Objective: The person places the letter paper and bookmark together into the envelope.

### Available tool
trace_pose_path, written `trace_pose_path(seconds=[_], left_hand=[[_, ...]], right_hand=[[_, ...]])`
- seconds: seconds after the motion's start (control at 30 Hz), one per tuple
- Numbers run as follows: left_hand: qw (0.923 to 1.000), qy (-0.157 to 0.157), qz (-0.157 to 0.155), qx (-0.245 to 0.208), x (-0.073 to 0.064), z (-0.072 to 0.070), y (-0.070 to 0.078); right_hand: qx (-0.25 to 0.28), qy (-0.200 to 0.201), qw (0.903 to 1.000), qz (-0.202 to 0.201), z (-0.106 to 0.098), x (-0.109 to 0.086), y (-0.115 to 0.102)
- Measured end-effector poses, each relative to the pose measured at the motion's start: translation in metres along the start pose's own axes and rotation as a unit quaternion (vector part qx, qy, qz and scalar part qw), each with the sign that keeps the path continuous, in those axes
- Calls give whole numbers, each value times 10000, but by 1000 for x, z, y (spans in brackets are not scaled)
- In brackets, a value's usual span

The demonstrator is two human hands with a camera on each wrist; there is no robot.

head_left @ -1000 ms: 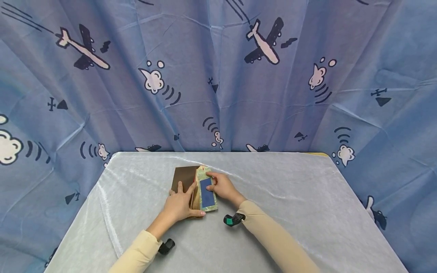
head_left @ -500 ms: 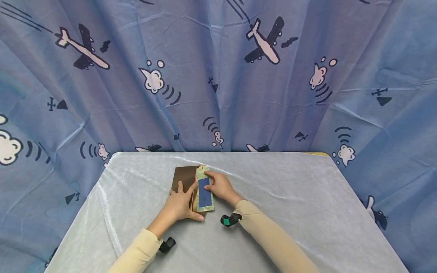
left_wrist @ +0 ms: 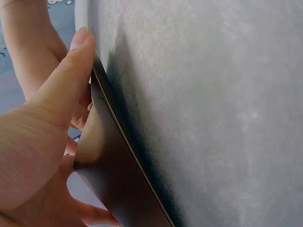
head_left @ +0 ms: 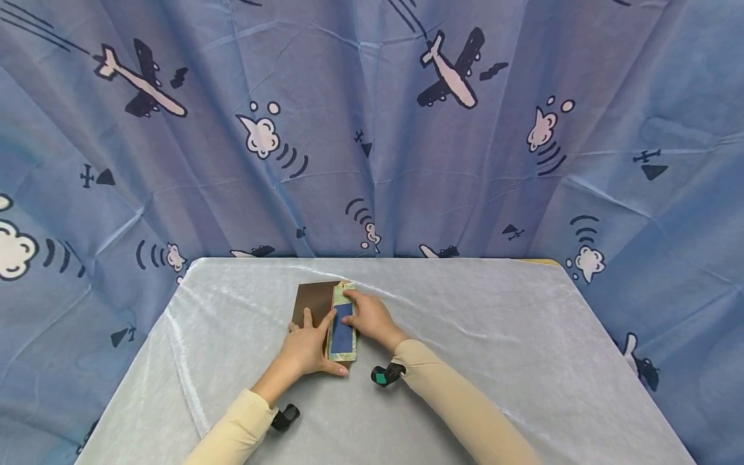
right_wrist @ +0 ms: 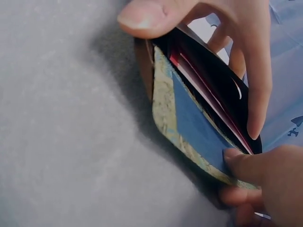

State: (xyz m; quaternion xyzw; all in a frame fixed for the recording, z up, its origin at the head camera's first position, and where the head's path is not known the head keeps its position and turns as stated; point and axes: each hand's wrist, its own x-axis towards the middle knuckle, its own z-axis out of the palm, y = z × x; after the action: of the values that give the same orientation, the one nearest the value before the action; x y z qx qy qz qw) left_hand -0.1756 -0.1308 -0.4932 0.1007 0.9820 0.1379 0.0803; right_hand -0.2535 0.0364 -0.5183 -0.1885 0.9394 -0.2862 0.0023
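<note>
In the head view, a flat brown folder [head_left: 314, 297] lies on the table left of centre. My left hand [head_left: 305, 345] rests across it with fingers spread, its thumb at the near edge. Over the folder's right side is a stiff card [head_left: 341, 339] with a green-yellow patterned border and a blue middle. My right hand [head_left: 374, 316] pinches that card by its right edge, thumb on the blue face. The right wrist view shows the card [right_wrist: 196, 125] bowed beside a dark gap, with red and white edges [right_wrist: 203, 87] inside. The folder's underside is hidden.
A pale grey velvet cloth [head_left: 494, 349] covers the table. Behind it hangs a blue curtain [head_left: 372, 129] printed with planes and clouds. Black straps [head_left: 285, 418] sit at both wrists.
My right hand has moved a little left, bringing the card further over the brown folder. My left hand stays nearly in place; its thumb has dropped slightly.
</note>
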Motion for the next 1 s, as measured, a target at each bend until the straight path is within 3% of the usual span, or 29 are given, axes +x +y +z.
trace_pose_path(seconds=[0.43,0.57,0.73,0.83,1.0], left_hand=[[9999,82,-38,91,0,0,2],[9999,82,-57,107,-1,0,2],[9999,135,-25,79,0,2,1],[9999,128,-45,99,0,2,1],[9998,98,-99,124,0,1,2]], right_hand=[[-522,101,9983,-232,6,-3,1],[-201,210,9992,-263,5,-3,5],[612,828,9947,41,-3,2,13],[574,1051,9925,241,-9,6,18],[288,738,9964,313,-12,10,22]])
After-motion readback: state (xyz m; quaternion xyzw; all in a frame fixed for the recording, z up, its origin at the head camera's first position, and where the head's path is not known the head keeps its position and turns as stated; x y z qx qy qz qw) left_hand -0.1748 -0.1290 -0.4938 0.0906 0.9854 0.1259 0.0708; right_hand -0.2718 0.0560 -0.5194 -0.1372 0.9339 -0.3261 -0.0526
